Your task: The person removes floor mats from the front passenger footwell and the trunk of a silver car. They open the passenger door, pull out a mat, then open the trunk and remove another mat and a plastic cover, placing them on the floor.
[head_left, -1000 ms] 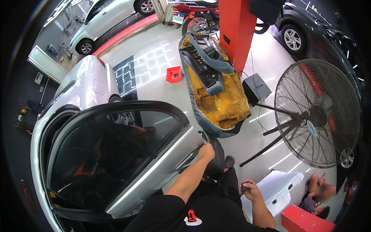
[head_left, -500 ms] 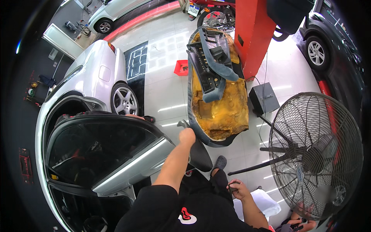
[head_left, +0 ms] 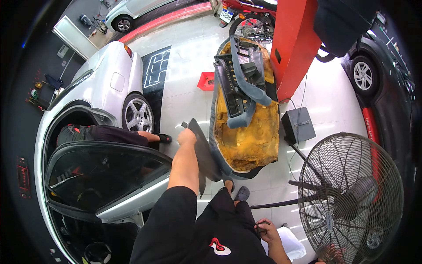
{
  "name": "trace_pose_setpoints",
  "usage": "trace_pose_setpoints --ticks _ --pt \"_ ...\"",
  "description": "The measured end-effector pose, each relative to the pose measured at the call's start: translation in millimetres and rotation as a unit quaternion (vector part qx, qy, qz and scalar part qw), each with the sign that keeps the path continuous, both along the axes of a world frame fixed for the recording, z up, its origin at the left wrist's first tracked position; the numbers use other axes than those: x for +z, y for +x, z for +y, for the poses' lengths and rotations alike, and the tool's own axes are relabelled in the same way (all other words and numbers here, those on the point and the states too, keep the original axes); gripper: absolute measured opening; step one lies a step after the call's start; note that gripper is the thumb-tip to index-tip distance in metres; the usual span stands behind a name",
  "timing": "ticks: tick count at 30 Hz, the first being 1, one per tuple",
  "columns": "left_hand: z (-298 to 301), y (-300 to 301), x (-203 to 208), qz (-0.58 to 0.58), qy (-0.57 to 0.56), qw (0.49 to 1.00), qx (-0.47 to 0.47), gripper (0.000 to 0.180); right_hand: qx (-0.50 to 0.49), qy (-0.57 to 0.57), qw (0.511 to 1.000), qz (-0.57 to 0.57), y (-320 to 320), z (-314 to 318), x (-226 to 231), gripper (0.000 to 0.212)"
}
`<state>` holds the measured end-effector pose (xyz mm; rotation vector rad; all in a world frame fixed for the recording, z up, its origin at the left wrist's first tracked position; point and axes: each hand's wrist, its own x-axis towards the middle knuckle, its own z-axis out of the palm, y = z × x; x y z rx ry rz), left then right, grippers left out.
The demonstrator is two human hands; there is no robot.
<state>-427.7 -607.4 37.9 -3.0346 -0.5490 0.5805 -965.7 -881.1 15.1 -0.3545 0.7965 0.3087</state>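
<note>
My left hand [head_left: 187, 137], arm stretched forward, is closed on the upper end of a dark grey curved panel [head_left: 204, 154]. The panel hangs beside the car's open door and the seat foam. Close to my body, my right hand [head_left: 269, 232] is curled round a small dark item [head_left: 262, 227] that I cannot make out. Just ahead and to the right lies a large seat cushion with bare yellow foam [head_left: 250, 145] and a blue-grey edge. A plastic trim frame with blue-grey fabric [head_left: 241, 83] rests on top of it.
A silver car [head_left: 99, 83] stands left, its door [head_left: 132, 196] open; a person's leg [head_left: 147, 135] sticks out of it. On the right are a large fan [head_left: 351, 198], a dark box [head_left: 299, 124] and a red pillar [head_left: 292, 48]. A red tray [head_left: 205, 82] lies on the floor.
My left hand has moved forward and left with the panel, which now shows more of its length. The right hand stays close to my body. More of the other person's leg shows.
</note>
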Motion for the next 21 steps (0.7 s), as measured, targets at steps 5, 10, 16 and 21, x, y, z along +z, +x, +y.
trace_pose_setpoints --ticks 5,10,16,21 --pt "20.4 62.3 -6.7 -0.011 -0.015 0.998 0.053 0.026 -0.06 -0.033 0.998 0.01 21.2 0.0 8.1 0.018" --pt "36.5 135.8 -12.7 -0.052 0.016 0.997 0.045 0.025 -0.09 -0.072 0.993 0.036 56.4 7.0 13.2 0.017" --pt "61.6 210.2 -23.1 -0.131 0.05 0.989 -0.044 0.023 -0.082 -0.049 0.992 0.085 98.3 17.5 11.7 0.018" --pt "79.7 263.2 -20.9 -0.206 0.095 0.969 -0.096 0.024 -0.077 -0.035 0.993 0.087 123.3 24.9 8.3 0.017"
